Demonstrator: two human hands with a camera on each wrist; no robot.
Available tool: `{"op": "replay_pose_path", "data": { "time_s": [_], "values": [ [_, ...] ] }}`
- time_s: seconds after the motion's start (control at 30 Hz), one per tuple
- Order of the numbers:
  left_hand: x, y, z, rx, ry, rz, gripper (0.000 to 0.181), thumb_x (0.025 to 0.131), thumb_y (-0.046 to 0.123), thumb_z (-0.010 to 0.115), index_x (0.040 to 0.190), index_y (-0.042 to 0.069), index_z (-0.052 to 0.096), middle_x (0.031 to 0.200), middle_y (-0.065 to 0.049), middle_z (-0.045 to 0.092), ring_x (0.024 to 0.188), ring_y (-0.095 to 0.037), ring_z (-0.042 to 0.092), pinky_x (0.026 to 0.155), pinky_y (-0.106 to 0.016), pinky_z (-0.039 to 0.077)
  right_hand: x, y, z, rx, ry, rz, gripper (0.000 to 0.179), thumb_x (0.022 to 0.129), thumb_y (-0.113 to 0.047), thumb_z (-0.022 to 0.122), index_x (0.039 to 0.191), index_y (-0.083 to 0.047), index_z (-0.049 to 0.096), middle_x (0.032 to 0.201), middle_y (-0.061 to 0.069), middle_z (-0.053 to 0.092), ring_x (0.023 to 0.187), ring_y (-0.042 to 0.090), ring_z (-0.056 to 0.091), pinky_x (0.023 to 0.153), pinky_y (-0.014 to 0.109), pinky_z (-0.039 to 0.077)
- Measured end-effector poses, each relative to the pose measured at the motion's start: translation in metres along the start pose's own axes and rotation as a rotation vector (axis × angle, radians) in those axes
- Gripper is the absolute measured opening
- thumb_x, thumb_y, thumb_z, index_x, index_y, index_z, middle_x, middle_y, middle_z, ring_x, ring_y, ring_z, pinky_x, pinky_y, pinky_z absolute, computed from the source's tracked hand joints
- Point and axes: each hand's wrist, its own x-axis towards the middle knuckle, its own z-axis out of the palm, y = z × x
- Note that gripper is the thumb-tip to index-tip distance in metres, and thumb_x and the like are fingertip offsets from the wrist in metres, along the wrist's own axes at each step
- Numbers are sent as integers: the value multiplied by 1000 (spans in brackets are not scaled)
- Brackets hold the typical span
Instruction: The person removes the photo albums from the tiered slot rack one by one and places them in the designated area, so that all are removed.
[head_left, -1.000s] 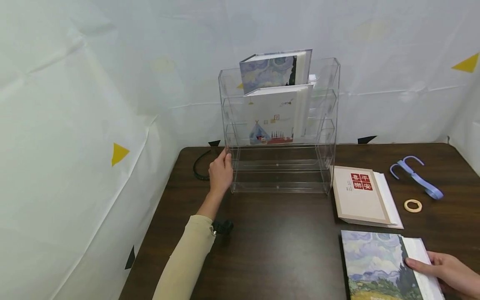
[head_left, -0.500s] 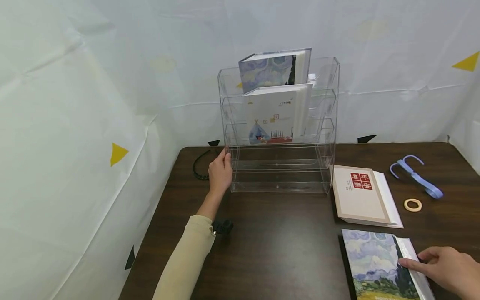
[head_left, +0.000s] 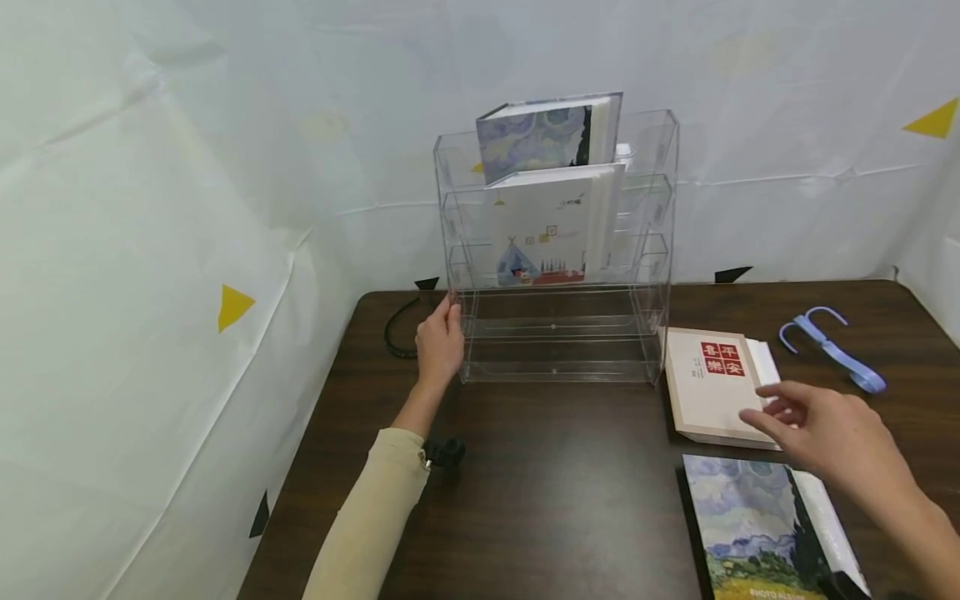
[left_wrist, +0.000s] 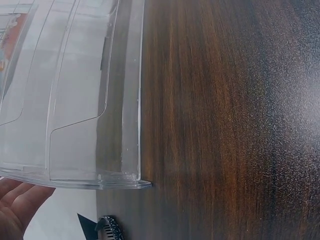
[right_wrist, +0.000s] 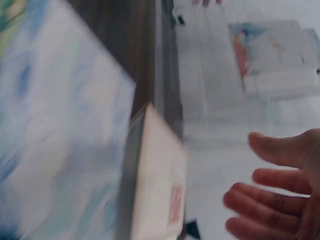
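Note:
My left hand [head_left: 439, 342] touches the outer left side of a clear acrylic rack [head_left: 555, 372]; the left wrist view shows its fingers [left_wrist: 30, 200] behind the side panel. In the rack stand a white photo album [head_left: 536, 229] with a tent drawing and, behind it, a painted album [head_left: 532, 142]. Apart from both albums on the table, my right hand [head_left: 832, 429] holds nothing, its fingers spread and lightly bent, overlapping the right edge of a beige album [head_left: 712, 400] with red characters. Nearer me lies another painted photo album [head_left: 750, 517].
At the table's [head_left: 555, 500] right back lies a blue double-ended hook [head_left: 836, 350]. A black coiled cord [head_left: 390, 337] runs beside the rack's left side. White sheeting [head_left: 337, 125] hangs behind and to the left.
My right hand has let go of the near painted album and moved away from me toward the beige album. The painted album shifted slightly left before that. My left hand stays at the rack.

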Motion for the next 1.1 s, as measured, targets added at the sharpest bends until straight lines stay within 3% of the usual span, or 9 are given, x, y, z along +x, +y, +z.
{"op": "replay_pose_path", "data": {
  "time_s": [0.13, 0.23, 0.37, 0.43, 0.53, 0.7, 0.87, 1.1],
  "values": [
    [1, 1, 0, 6, -4, 2, 36, 106, 25, 45, 129, 4, 63, 68, -9, 57, 61, -28, 54, 74, -51, 47, 38, -39, 3, 154, 147, -162, 46, 86, -29, 77, 119, 1, 66, 97, 20, 71, 84, 40, 68, 62, 45, 52],
    [1, 3, 0, 2, -2, 11, 35, 105, 24, 46, 127, 4, 64, 68, -9, 57, 62, -28, 54, 74, -52, 47, 74, -67, 7, 266, 239, -231, 44, 88, -20, 76, 126, -1, 64, 107, 21, 70, 90, 38, 69, 67, 36, 56],
    [1, 4, 0, 0, 5, 10, 32, 105, 24, 47, 122, 5, 66, 66, -7, 55, 60, -26, 52, 71, -50, 46, 117, -102, 12, 395, 343, -273, 50, 88, -18, 76, 133, -3, 60, 119, 18, 67, 102, 33, 67, 81, 36, 54],
    [0, 4, -1, 1, 8, 6, 31, 105, 23, 47, 122, 5, 66, 66, -7, 55, 59, -26, 51, 70, -49, 45, 135, -118, 14, 444, 384, -277, 56, 87, -18, 77, 136, -3, 57, 126, 17, 63, 111, 33, 63, 86, 45, 51],
    [-1, 5, -2, -2, 8, 5, 33, 105, 22, 46, 124, 4, 65, 67, -9, 56, 59, -28, 52, 71, -50, 46, 156, -138, 18, 478, 432, -250, 67, 83, -22, 80, 141, -4, 51, 135, 16, 58, 118, 32, 59, 90, 49, 49],
    [-2, 7, -3, 6, 15, -13, 35, 105, 23, 47, 130, 5, 63, 79, -13, 66, 68, -30, 58, 76, -52, 47, 180, -160, 17, 479, 449, -140, 79, 78, -31, 85, 144, -7, 47, 136, 15, 56, 122, 30, 55, 98, 48, 43],
    [-3, 8, -1, -10, 11, -15, 36, 105, 24, 46, 133, 6, 62, 78, -13, 65, 64, -29, 55, 71, -50, 47, 188, -165, 14, 473, 409, -27, 84, 77, -39, 84, 145, -9, 44, 130, 13, 56, 118, 29, 53, 94, 46, 41],
    [-2, 8, 0, -6, 13, -6, 38, 105, 25, 46, 135, 7, 60, 87, -14, 69, 70, -29, 60, 76, -50, 48, 198, -159, 8, 500, 301, -52, 64, 78, -31, 85, 125, -2, 53, 119, 15, 59, 108, 31, 56, 86, 42, 43]
  ]
}}
